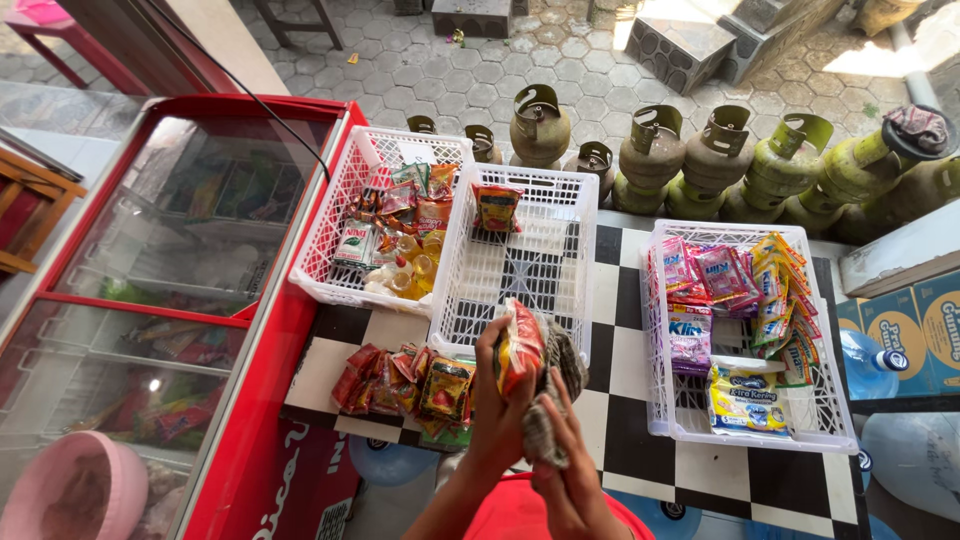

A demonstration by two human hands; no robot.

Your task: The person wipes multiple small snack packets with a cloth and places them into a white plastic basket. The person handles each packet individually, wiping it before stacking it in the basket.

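Low in the frame's centre, the left hand (500,385) is gripping a red snack packet (520,345) while the right hand (565,455) is clutching a grey cloth (548,400) against it, just below the middle white basket (575,195).

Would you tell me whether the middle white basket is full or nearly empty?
Nearly empty: the middle white basket holds one red-yellow packet; its slatted bottom shows elsewhere.
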